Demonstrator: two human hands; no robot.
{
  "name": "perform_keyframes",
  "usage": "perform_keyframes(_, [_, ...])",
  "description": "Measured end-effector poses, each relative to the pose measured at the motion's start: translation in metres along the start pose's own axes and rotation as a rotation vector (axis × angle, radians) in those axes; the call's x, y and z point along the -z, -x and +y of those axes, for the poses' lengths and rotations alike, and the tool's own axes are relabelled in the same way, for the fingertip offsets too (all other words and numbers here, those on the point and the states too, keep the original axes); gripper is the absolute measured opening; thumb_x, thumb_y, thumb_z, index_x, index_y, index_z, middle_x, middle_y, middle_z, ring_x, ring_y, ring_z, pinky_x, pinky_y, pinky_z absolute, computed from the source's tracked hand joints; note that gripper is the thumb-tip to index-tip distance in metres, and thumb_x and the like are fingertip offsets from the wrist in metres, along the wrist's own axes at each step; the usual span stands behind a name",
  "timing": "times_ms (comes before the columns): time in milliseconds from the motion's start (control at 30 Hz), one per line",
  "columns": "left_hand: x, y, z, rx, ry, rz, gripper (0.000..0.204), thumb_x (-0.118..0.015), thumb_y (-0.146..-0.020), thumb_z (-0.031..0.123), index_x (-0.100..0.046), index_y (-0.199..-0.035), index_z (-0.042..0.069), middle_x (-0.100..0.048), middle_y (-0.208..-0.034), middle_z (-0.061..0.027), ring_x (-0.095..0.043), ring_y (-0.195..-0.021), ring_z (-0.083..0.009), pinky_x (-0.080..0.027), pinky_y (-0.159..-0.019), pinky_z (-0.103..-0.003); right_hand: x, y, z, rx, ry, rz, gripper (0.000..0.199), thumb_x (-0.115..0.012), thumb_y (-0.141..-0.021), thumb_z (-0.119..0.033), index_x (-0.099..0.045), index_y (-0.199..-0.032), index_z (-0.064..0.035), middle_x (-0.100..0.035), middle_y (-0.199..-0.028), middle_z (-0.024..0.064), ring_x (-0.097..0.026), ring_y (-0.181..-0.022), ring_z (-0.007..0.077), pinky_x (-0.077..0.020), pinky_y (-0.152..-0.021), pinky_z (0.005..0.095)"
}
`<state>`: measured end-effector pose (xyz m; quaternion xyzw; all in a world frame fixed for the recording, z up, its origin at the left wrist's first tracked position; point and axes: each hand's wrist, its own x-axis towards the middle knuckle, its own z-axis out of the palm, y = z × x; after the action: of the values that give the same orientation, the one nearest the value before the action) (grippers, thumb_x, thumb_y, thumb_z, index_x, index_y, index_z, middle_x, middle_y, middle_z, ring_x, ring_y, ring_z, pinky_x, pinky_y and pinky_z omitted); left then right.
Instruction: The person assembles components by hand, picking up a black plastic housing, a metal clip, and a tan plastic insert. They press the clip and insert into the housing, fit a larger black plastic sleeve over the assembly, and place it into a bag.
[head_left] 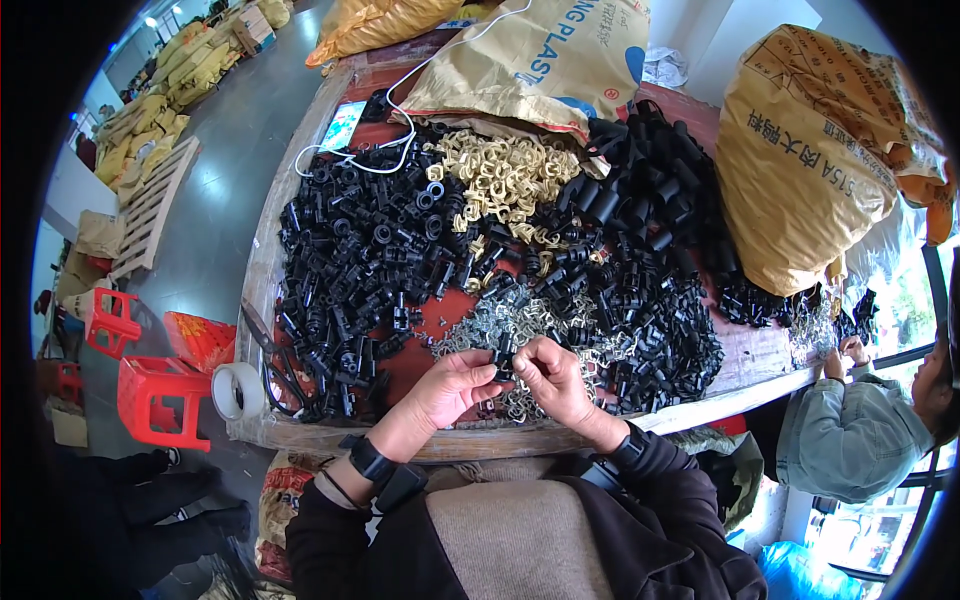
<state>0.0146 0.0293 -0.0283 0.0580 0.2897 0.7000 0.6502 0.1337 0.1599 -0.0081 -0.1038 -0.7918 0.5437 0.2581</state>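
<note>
Near the table's front edge, my left hand [452,390] pinches a small black plastic fitting [504,350] between thumb and fingers. My right hand [556,385] is closed close beside it, thumb and forefinger pressed together at the fitting's right side; whatever lies between those fingertips is too small to make out. Just beyond both hands lies a pile of small silvery metal pieces [500,318]. Black plastic fittings [340,270] are heaped to the left, and smaller black parts [650,340] to the right. Behind them are cream-coloured plastic clips [510,175] and black cylindrical caps [650,180].
Scissors [272,350] and a white tape roll [238,390] lie at the table's left edge. A phone [343,126] with a white cable rests at the back left. Large sacks [810,160] stand behind. A co-worker [860,430] works at the right; red stools [165,400] stand left.
</note>
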Motion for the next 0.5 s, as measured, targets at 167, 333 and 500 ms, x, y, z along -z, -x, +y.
perform_keyframes(167, [-0.0037, -0.0007, 0.0004, 0.024, -0.03, 0.041, 0.018, -0.055, -0.078, 0.007, -0.054, -0.095, 0.002, -0.058, -0.091, -0.0095, -0.059, -0.082, -0.0258, -0.05, -0.069, -0.028, -0.0018, -0.001, -0.0021, 0.257, 0.154, 0.033, 0.009, -0.057, -0.074, -0.002, -0.048, -0.073, -0.0014, -0.049, -0.067, 0.0078, -0.047, -0.053, 0.0179, -0.0385, -0.047, 0.0264])
perform_keyframes(333, [-0.0063, -0.0003, -0.0009, 0.027, -0.054, 0.078, 0.017, -0.055, -0.078, 0.008, -0.054, -0.094, 0.003, -0.059, -0.088, -0.0096, -0.06, -0.078, -0.0253, -0.05, -0.065, -0.026, 0.0001, -0.0002, -0.0055, 0.25, 0.273, 0.02, 0.01, -0.058, -0.071, 0.0, -0.048, -0.072, -0.0017, -0.049, -0.066, 0.0081, -0.049, -0.054, 0.0197, -0.0393, -0.046, 0.0284])
perform_keyframes(500, [-0.0081, -0.0007, -0.002, 0.016, -0.056, 0.084, 0.016, -0.055, -0.078, 0.008, -0.054, -0.094, 0.002, -0.059, -0.087, -0.01, -0.06, -0.077, -0.0252, -0.051, -0.065, -0.026, 0.0014, -0.0001, -0.0062, 0.255, 0.313, 0.015, 0.01, -0.058, -0.07, 0.001, -0.049, -0.073, -0.0019, -0.048, -0.066, 0.0081, -0.05, -0.054, 0.021, -0.0394, -0.046, 0.0289])
